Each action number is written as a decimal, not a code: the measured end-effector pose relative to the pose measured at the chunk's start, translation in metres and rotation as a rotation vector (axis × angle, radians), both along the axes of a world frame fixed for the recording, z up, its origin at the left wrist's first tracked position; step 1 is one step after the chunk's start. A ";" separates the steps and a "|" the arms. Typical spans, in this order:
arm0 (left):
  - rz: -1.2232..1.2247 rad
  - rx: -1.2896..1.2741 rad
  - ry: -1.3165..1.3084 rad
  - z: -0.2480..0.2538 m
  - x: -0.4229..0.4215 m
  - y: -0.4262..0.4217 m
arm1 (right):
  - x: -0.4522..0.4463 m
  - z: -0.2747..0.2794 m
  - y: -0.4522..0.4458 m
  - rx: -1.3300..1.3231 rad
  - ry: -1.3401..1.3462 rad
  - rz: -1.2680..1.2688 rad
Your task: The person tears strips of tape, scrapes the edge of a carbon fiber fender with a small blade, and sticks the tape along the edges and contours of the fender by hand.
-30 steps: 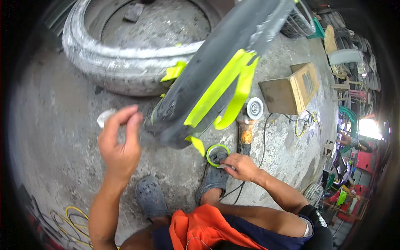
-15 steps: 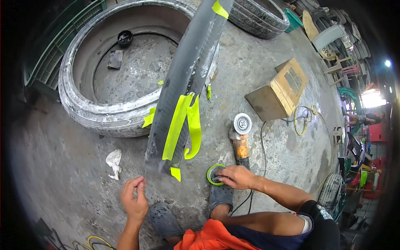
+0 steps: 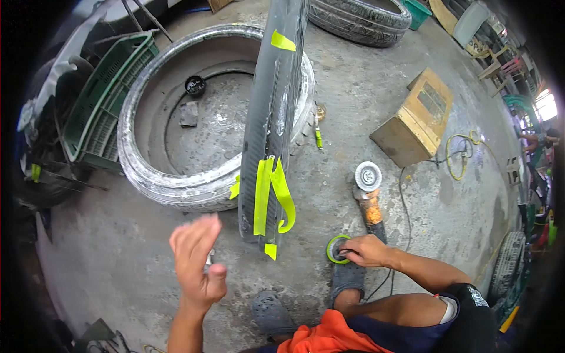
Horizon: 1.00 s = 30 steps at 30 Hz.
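Note:
My right hand (image 3: 369, 252) grips a roll of neon green tape (image 3: 331, 250) low above the floor, beside my grey clog (image 3: 348, 279). My left hand (image 3: 198, 262) is raised with nothing in it, fingers stretched and thumb apart, slightly blurred. Ahead of me, a long black panel with a carbon-fibre look (image 3: 254, 135) leans across the edge of a dusty tyre (image 3: 170, 197). Neon tape strips (image 3: 262, 200) stick to its near end, one hanging loose and curled. Another tape piece (image 3: 283, 40) sits higher up the panel.
An angle grinder (image 3: 371, 206) lies by my right hand, its cord running along the floor. Behind it stands a wooden box (image 3: 406, 129). A second tyre (image 3: 359, 23) is at the back, and a green crate (image 3: 97, 112) at the left.
My left hand has lifted, and its fingers have straightened out. My right hand keeps hold of the tape roll. The view has shifted, bringing more of the left side into sight.

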<state>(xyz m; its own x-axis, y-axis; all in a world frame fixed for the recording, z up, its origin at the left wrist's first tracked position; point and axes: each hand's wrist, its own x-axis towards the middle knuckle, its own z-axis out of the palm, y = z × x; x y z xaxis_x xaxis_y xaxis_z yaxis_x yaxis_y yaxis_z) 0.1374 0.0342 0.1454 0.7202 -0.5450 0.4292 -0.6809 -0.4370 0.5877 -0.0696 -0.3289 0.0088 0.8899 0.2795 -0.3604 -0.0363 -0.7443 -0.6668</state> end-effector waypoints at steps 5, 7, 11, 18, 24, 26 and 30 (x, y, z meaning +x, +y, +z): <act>-0.188 0.400 -0.294 0.077 0.059 -0.085 | 0.013 -0.026 0.017 0.179 -0.145 -0.149; -0.154 0.479 -0.382 0.085 0.068 -0.111 | 0.023 -0.026 0.024 0.249 -0.156 -0.254; -0.126 0.644 -0.390 0.083 0.066 -0.125 | 0.040 -0.018 0.031 0.410 -0.187 -0.387; -0.138 0.805 -0.334 0.094 0.050 -0.128 | 0.052 -0.015 0.023 0.801 -0.071 -0.747; -0.131 0.816 -0.309 0.110 0.062 -0.141 | 0.107 0.060 0.003 0.641 -0.473 -0.557; -0.191 0.793 -0.170 0.116 0.047 -0.128 | 0.127 0.095 -0.007 0.437 -0.610 -0.480; -0.212 0.681 -0.150 0.125 0.025 -0.080 | 0.170 0.162 -0.024 0.218 -0.834 -0.235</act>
